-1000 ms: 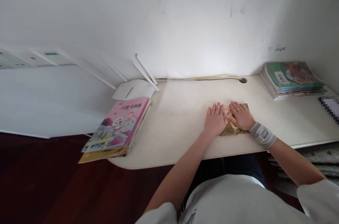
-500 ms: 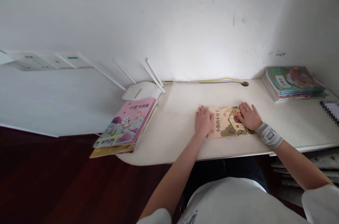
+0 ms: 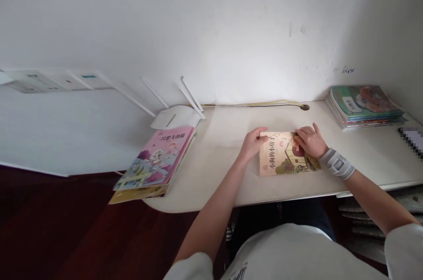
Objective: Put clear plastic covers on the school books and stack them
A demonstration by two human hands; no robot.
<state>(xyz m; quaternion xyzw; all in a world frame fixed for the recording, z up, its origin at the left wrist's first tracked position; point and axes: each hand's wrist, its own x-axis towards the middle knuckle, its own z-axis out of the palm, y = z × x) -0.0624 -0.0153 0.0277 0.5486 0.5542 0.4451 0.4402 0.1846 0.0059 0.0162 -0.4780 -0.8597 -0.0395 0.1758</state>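
Hands touched the book [image 3: 289,155]: the left hand [image 3: 253,143] had curled at its edge, grip unclear, while the right hand [image 3: 309,141] lay open on it.

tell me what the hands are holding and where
The left hand has its fingertips at the upper left edge of a picture book, and the right hand lies on its cover at the upper right. Neither lifts it.

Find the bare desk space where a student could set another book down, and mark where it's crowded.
Bare patches: between the pink book and the left hand, and between the right hand and the book stack. Crowded: the picture book at both hands, and the pink book beside the white router.
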